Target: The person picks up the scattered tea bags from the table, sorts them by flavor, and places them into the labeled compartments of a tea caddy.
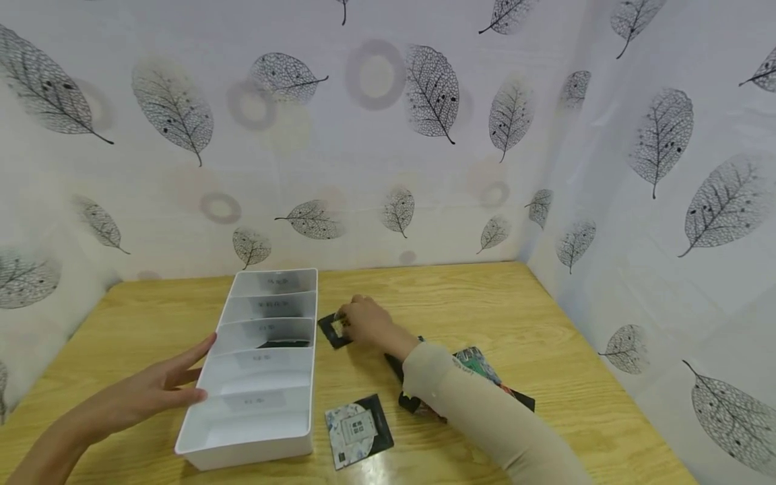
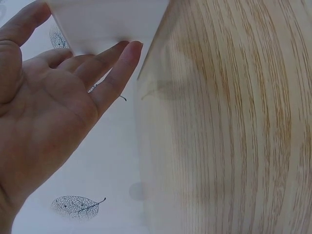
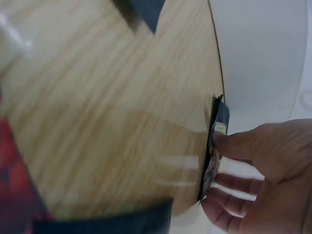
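One white five-compartment tray [image 1: 254, 453] holds a dark sachet [image 1: 285, 344], mostly hidden, in its middle slot; our right hand [image 1: 366, 320] pinches a partly covered black packet [image 1: 332, 334] just right of it; our left hand [image 1: 157, 387], fingers extended, touches its side; our sleeve [image 1: 485, 411] hides some piled packets [image 1: 479, 364].

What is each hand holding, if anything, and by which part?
The right hand holds a dark packet by the side farther from the white box; the left hand only touches that box.
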Demonstrator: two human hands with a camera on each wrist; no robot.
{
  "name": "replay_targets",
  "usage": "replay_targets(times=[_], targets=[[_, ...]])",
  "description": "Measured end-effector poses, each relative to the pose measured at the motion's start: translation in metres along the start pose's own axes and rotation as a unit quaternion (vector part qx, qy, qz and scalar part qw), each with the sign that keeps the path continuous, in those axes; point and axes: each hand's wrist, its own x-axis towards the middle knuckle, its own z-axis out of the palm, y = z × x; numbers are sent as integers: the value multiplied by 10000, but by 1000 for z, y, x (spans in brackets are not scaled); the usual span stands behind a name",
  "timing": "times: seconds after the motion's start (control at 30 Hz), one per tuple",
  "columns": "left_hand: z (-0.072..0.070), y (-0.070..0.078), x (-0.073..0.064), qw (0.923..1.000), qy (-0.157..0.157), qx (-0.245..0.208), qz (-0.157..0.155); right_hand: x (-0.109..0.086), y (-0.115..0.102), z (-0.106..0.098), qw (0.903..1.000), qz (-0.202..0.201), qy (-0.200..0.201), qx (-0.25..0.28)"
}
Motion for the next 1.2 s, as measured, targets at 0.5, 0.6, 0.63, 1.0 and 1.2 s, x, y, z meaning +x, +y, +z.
replay_targets(times=[0.5, 0.6, 0.63, 1.0, 1.2], targets=[[-1, -1, -2, 9999, 53, -10, -106, 2, 18, -2, 9938, -828, -306, 675], [-1, -1, -2, 9999, 54, 10, -105, 3, 23, 0, 9928, -846, -193, 828], [-1, -1, -1, 9999, 52, 11, -120, 3, 24, 1, 9932, -820, -83, 816], [-1, -1, -1, 9999, 16, -3, -154, -4, 26, 0, 9966, 756, 159, 283], [1, 0, -1, 9999, 94, 91, -66, -1, 28, -2, 9942, 582, 84, 899]])
